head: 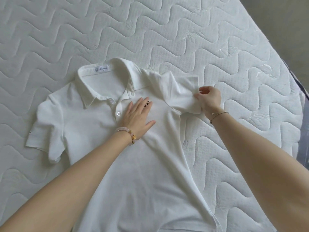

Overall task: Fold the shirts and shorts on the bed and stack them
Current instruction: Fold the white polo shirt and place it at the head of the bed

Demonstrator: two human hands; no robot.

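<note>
Quilted white mattress (pixel 184 30) filling frame, its edge running down right side. White polo shirt (pixel 133 164) lying face up at centre, collar (pixel 87 92) toward upper left. Left grip (pixel 137 114) lying flat, fingers straight, pressing shirt chest beside placket. Right grip (pixel 209 99) at centre right pinching sleeve cuff (pixel 189 97), fabric bunching there. Beaded bracelet (pixel 130 133) sitting on left wrist, thin chain (pixel 217 114) on right.
</note>
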